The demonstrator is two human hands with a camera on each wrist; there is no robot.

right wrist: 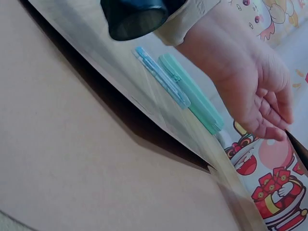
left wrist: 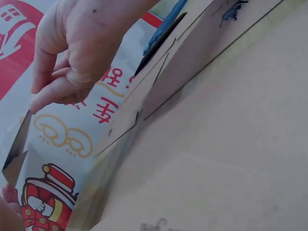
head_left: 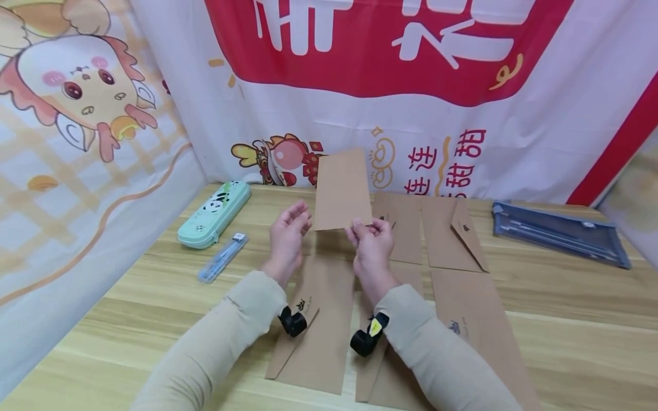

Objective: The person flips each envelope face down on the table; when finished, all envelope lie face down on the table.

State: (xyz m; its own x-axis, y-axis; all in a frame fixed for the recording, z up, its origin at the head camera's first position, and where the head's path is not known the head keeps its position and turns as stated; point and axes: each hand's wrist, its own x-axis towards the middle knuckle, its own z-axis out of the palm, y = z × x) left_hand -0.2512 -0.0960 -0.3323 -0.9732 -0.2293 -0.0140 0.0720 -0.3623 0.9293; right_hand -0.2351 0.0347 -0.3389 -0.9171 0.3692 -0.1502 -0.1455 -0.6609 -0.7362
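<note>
My right hand [head_left: 374, 251] pinches the near right corner of a brown paper envelope [head_left: 342, 191], held raised above the table with its plain side facing me. Just beside the envelope's left edge is my left hand [head_left: 289, 240], its fingers loosely bent, with a small gap showing in the head view. The right wrist view puts the left hand's fingertips [right wrist: 279, 134] very near the envelope's edge. Below lie several more brown envelopes, among them one at the front left [head_left: 329, 337] and one at the back right [head_left: 447, 240], with slanted flaps and dark crown prints.
A mint panda pencil case [head_left: 215, 214] and a small clear blue case [head_left: 223, 258] lie on the left of the wooden table [head_left: 154, 308]. At the right is a dark translucent zip pouch [head_left: 560, 235]. Printed cloth [head_left: 319, 103] hangs behind the table.
</note>
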